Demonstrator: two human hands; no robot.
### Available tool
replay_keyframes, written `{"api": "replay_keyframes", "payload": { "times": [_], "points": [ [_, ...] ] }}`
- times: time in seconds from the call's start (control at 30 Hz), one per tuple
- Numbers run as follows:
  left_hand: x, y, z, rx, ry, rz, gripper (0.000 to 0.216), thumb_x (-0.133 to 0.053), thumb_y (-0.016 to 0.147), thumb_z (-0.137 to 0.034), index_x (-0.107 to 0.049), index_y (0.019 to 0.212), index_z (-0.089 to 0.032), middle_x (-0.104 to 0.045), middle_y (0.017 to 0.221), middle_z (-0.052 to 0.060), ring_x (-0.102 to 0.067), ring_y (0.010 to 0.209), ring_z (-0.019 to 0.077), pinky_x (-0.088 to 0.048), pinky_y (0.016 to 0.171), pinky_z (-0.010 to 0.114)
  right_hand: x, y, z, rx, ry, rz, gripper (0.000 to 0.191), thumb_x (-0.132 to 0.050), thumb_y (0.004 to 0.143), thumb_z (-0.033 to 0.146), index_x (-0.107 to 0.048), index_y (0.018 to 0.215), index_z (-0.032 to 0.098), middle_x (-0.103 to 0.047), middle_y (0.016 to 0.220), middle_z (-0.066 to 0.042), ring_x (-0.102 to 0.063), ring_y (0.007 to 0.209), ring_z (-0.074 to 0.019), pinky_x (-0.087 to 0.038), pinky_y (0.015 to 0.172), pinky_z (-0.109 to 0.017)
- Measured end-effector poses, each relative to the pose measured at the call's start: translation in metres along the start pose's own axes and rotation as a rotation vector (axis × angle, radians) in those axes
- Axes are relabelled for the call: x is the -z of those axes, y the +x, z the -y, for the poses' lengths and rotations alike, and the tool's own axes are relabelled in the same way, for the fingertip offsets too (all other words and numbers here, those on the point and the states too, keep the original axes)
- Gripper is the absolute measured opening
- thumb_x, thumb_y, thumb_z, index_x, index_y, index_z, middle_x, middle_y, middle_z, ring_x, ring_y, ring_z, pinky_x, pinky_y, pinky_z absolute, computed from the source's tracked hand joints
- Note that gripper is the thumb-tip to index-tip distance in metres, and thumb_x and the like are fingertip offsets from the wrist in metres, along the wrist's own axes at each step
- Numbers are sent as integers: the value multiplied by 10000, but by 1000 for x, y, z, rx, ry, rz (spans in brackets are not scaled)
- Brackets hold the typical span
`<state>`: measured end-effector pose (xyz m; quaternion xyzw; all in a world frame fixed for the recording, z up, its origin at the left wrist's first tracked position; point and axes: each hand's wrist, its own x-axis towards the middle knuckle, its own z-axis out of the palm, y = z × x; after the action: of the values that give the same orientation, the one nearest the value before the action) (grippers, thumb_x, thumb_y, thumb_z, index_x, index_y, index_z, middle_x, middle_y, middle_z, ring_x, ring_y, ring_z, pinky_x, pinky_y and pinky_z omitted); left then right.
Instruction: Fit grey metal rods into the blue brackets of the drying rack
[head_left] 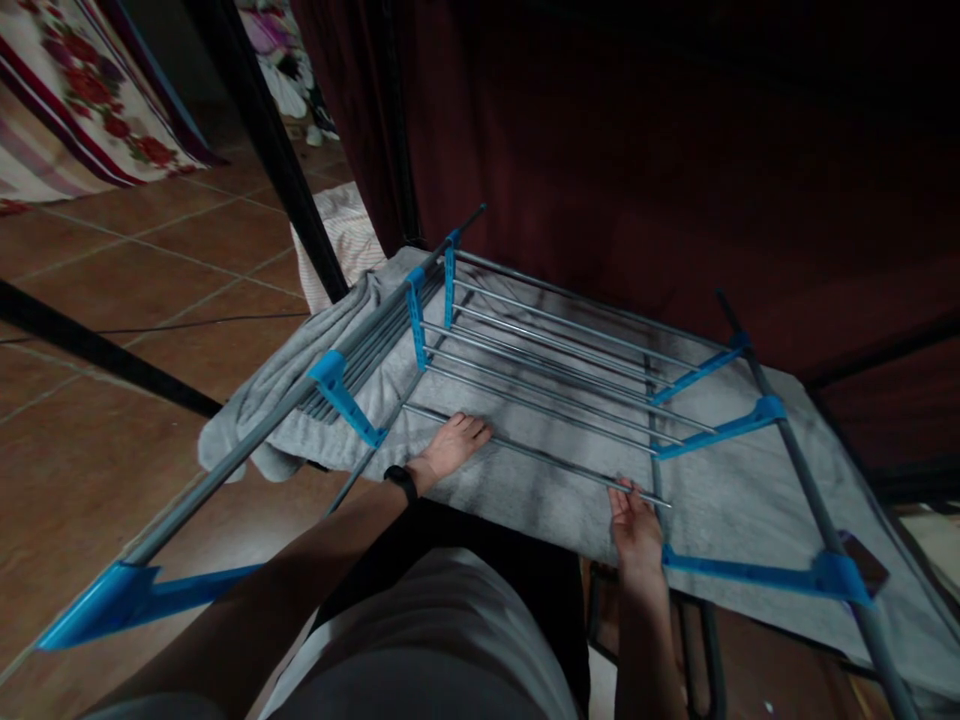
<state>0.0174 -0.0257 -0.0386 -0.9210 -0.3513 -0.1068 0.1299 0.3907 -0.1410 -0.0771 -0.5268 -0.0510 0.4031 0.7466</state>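
Note:
A metal rod (551, 458) lies crosswise in front of me, low over the grey blanket. My left hand (452, 445), with a dark band at the wrist, curls over it left of the middle. Close to its right end, my right hand (634, 520) holds it from below with bent fingers. Around it stands a drying rack with grey tubes (247, 440) and blue plastic brackets (346, 400). Several thinner rods (540, 350) span the rack's far part. A blue bracket (742, 572) extends rightward beside my right hand.
The rack rests on a bed with a grey blanket (517, 500). Folded grey cloth (262, 400) hangs at its left edge. Dark poles (277, 150) and a dark red curtain (600, 180) border the bed. A phone-like dark object (864, 565) lies at right. Tiled floor (150, 270) spreads left.

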Motion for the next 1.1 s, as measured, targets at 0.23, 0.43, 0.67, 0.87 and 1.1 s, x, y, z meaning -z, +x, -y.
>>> {"api": "replay_keyframes", "payload": {
  "times": [0.23, 0.43, 0.67, 0.87, 1.1],
  "points": [
    [-1, -2, 0, -6, 0, 10, 258, -421, 995, -124, -605, 1170, -177, -626, 963, 77, -538, 876, 210, -388, 804, 366, -3, -4, 6, -64, 83, 13, 130, -742, 749, 120, -651, 788, 204, -763, 865, 6, -738, 870, -122, -592, 936, -307],
    [1, -2, 0, -6, 0, 14, 266, -422, 999, -132, -603, 1185, -189, -617, 968, 74, -541, 881, 206, -381, 805, 359, 0, 0, 8, -77, 48, 27, 119, -705, 777, 96, -664, 825, 197, -771, 847, -5, -748, 843, -129, -608, 904, -316],
    [0, -5, -1, 8, 16, 10, 330, -417, 987, -109, -588, 1257, -191, -629, 991, 80, -554, 898, 215, -390, 814, 367, -5, 5, 11, -122, 58, -22, 122, -653, 788, 72, -645, 798, 193, -759, 801, 4, -742, 810, -113, -613, 860, -278],
    [-2, -9, 3, 67, -26, -38, 392, -408, 953, -61, -564, 1295, -174, -639, 1010, 88, -559, 885, 225, -412, 820, 382, -17, 4, 9, -71, -1, -31, 73, -695, 777, 181, -631, 766, 216, -735, 768, 19, -731, 775, -126, -605, 881, -299],
    [-4, -14, 10, 133, -173, -103, 382, -406, 935, -97, -547, 1284, -164, -638, 955, 81, -581, 899, 241, -434, 850, 399, -17, 5, 10, -47, 9, -6, 44, -650, 774, 229, -652, 818, 234, -741, 826, 8, -734, 839, -147, -579, 946, -344]
  ]
}}
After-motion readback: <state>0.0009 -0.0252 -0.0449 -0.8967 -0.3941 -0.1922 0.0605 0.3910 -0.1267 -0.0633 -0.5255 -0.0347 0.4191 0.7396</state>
